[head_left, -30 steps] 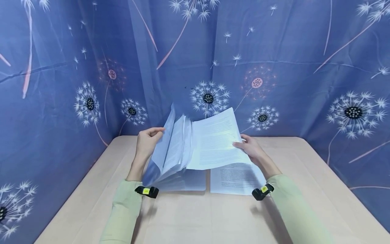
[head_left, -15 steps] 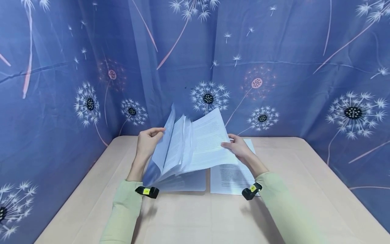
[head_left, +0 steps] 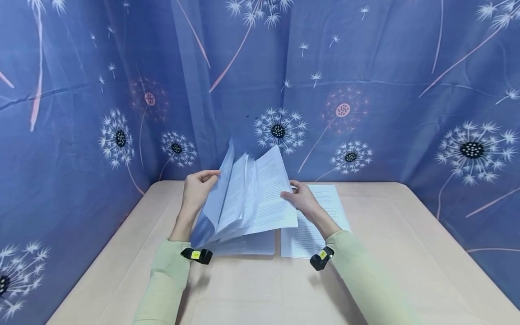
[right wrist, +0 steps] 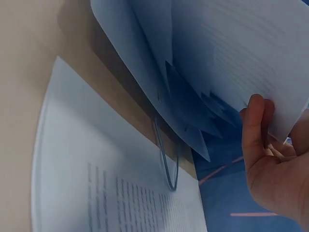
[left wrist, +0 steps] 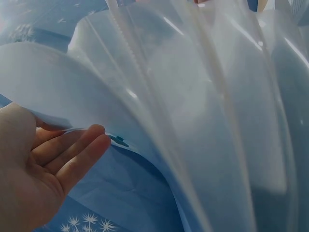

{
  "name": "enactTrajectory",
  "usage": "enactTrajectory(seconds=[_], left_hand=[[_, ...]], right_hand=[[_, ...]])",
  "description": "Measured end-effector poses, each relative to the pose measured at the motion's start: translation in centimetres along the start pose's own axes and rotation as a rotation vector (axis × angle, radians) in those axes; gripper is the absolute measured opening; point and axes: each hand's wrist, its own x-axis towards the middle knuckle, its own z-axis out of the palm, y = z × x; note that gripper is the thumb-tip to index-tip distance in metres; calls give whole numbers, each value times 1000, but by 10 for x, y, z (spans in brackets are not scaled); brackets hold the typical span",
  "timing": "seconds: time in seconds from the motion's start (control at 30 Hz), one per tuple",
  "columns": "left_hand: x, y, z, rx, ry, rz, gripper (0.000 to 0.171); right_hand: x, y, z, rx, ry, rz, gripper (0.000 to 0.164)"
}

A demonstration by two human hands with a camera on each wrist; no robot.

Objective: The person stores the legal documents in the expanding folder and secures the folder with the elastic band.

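A folder of clear plastic sleeves (head_left: 233, 192) stands fanned out at the middle of the table in the head view. My left hand (head_left: 196, 192) pinches the edge of its bluish plastic cover (head_left: 215, 198). In the left wrist view several clear sleeves (left wrist: 183, 96) curve away from those fingers. My right hand (head_left: 304, 201) pinches the right edge of a printed sheet (head_left: 272, 198), thumb on the near side. The sheet's left part lies behind the translucent sleeve edge. Under the right forearm lies a pile of printed paper (head_left: 325, 201).
The folder's lower cover (head_left: 253, 243) lies on the beige table (head_left: 243, 289), beside the paper pile. A thin bluish loop (right wrist: 171, 179) hangs over the pile in the right wrist view. A blue dandelion-print curtain (head_left: 252, 67) encloses the table's back and sides.
My right hand has moved left with the printed sheet, and less of the sheet shows beside the sleeves. More of the paper pile is uncovered. The left hand has stayed put.
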Motion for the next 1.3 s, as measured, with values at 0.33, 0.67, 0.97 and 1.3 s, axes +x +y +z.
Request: enactTrajectory(seconds=[0.33, 0.67, 0.97, 1.3], left_hand=[[-1, -2, 0, -7, 5, 13, 23], [0, -2, -1, -11, 1, 5, 23], [0, -1, -4, 5, -5, -2, 24], [0, 1, 0, -8, -6, -21, 23]], right_hand=[[5, 0, 32, -132, 27, -105, 53], [4, -1, 49, -196, -41, -122, 51], [5, 6, 45, -55, -31, -108, 55], [7, 6, 64, -141, -55, -126, 50]])
